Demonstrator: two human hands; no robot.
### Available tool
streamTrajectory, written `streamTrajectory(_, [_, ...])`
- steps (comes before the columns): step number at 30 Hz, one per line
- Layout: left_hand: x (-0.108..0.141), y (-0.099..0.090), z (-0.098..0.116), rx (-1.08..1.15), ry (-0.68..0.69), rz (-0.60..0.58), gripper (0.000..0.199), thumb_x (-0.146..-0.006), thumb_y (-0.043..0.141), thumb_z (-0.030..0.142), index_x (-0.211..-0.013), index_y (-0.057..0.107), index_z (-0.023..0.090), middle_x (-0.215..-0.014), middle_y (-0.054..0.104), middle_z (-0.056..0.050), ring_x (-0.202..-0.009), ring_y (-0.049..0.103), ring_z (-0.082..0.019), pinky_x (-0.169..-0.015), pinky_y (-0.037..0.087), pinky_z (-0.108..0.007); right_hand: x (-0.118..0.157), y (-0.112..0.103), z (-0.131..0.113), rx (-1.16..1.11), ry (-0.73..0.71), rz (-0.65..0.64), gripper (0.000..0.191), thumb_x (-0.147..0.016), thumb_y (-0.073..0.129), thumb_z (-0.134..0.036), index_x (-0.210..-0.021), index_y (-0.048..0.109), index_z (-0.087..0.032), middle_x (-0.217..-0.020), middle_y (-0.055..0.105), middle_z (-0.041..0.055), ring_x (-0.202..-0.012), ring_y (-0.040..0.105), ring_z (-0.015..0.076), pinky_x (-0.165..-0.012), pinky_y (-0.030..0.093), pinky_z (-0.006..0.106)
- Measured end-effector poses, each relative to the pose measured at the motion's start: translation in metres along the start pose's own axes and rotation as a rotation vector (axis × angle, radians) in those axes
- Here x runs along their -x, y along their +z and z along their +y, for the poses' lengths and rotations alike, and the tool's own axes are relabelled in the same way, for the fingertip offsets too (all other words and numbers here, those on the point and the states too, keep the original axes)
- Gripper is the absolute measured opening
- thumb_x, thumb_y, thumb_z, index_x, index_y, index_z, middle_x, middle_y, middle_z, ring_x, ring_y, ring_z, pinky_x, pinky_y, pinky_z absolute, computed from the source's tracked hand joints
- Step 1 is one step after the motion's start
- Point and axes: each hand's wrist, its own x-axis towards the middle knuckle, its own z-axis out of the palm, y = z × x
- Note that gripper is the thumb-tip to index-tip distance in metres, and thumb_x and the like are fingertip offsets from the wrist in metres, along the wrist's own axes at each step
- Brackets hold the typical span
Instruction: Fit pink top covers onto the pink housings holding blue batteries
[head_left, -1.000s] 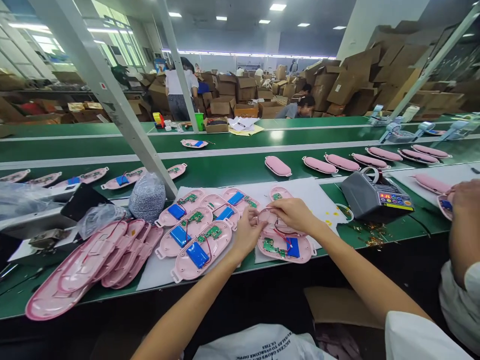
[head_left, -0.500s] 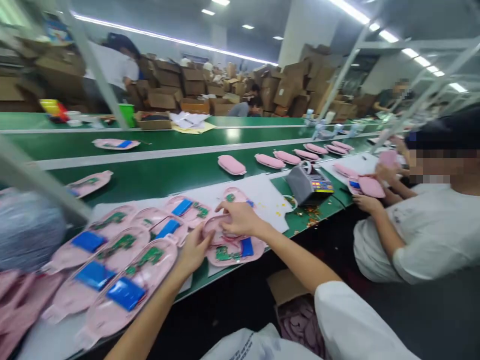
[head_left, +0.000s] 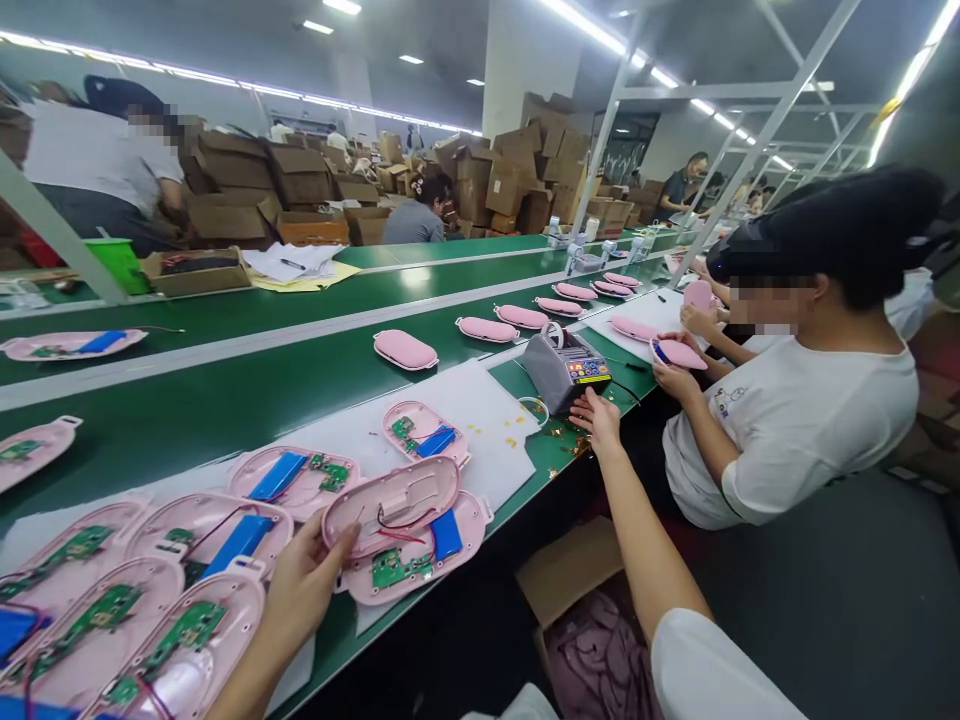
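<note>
My left hand (head_left: pixel 311 565) grips the left end of a pink plastic shell half (head_left: pixel 416 500), thumb on its inside. The shell is tilted over an open pink housing (head_left: pixel 356 582) that carries a green circuit board (head_left: pixel 397 568) and a blue battery pack (head_left: pixel 447 535). Red and black wires run between the two. My right hand (head_left: pixel 598 420) reaches out to the front of a grey tape dispenser (head_left: pixel 551 375), fingers apart at its lower edge. Whether the fingertips touch tape is hard to make out. Behind the shell lies another open housing (head_left: pixel 405 412).
Several open pink housings (head_left: pixel 247 535) with boards and batteries crowd the left. Closed pink cases (head_left: pixel 406 349) line the green bench (head_left: pixel 330 350). Amber tape scraps (head_left: pixel 570 445) lie by the dispenser. A co-worker (head_left: pixel 795 420) sits at right; a carton (head_left: pixel 555 580) stands below the bench.
My right hand has left the pink shell and moved right to the tape dispenser. My left hand keeps the shell, now more tilted. The view has turned to the right.
</note>
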Motion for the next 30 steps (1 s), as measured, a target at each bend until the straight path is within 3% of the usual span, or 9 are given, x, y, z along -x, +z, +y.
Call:
streamTrajectory(7, [-0.002,-0.001,-0.003,-0.045,-0.008,-0.022,0.049,-0.074,0.062,0.066,-0.081,0.054,0.018,-0.056,0.046,0.005,-0.05,0.042,-0.013,-0.045,0.032,-0.022,-0.006,-0.008,-0.001,0.001,-0.007,-0.043,0.027,-0.069,0.079,-0.034,-0.077,0.059,-0.018,-0.069,0.068,0.001,-0.057,0.065,0.012,-0.049,0.058,0.022])
streamTrajectory(15, [0.0,0.0,0.0,0.077,-0.042,-0.054,0.054,-0.072,0.066,0.063,-0.096,0.057,0.016,-0.075,0.062,-0.002,-0.07,0.057,-0.02,-0.06,0.047,-0.027,-0.003,-0.022,-0.003,0.115,-0.044,-0.078,0.02,-0.067,0.073,-0.031,-0.074,0.062,-0.016,-0.066,0.067,0.0019,-0.05,0.06,0.0099,-0.047,0.055,0.02])
streamTrajectory(18, [0.001,0.0,-0.003,0.058,-0.041,-0.052,0.056,-0.073,0.065,0.064,-0.099,0.058,0.015,-0.074,0.061,-0.002,-0.068,0.056,-0.019,-0.059,0.046,-0.027,0.008,-0.031,-0.002,0.216,-0.096,-0.18,0.023,-0.067,0.072,-0.034,-0.078,0.067,-0.016,-0.073,0.07,0.0046,-0.054,0.061,0.0114,-0.048,0.053,0.022])
streamTrajectory(23, [-0.002,-0.002,-0.007,0.008,-0.027,-0.064,0.052,-0.075,0.063,0.064,-0.095,0.056,0.017,-0.072,0.06,-0.001,-0.067,0.055,-0.019,-0.057,0.045,-0.026,0.023,-0.035,-0.003,0.402,-0.21,-0.344,0.018,-0.059,0.076,-0.022,-0.076,0.072,-0.018,-0.087,0.074,0.0063,-0.074,0.068,0.0171,-0.058,0.054,0.022])
streamTrajectory(27, [-0.001,-0.001,-0.006,0.011,-0.013,-0.065,0.049,-0.076,0.063,0.063,-0.092,0.056,0.017,-0.07,0.057,0.0,-0.064,0.052,-0.017,-0.057,0.043,-0.025,0.022,-0.035,0.001,0.468,-0.211,-0.345,0.022,-0.065,0.074,-0.03,-0.084,0.073,-0.017,-0.075,0.073,0.0061,-0.053,0.064,0.0169,-0.047,0.051,0.026])
streamTrajectory(30, [0.0,-0.002,-0.006,0.017,-0.016,-0.067,0.049,-0.076,0.062,0.063,-0.094,0.056,0.017,-0.07,0.057,0.0,-0.063,0.052,-0.017,-0.056,0.043,-0.025,0.016,-0.035,0.005,0.429,-0.209,-0.287,0.029,-0.061,0.078,-0.028,-0.086,0.071,-0.017,-0.085,0.074,0.0084,-0.062,0.069,0.0197,-0.055,0.055,0.029])
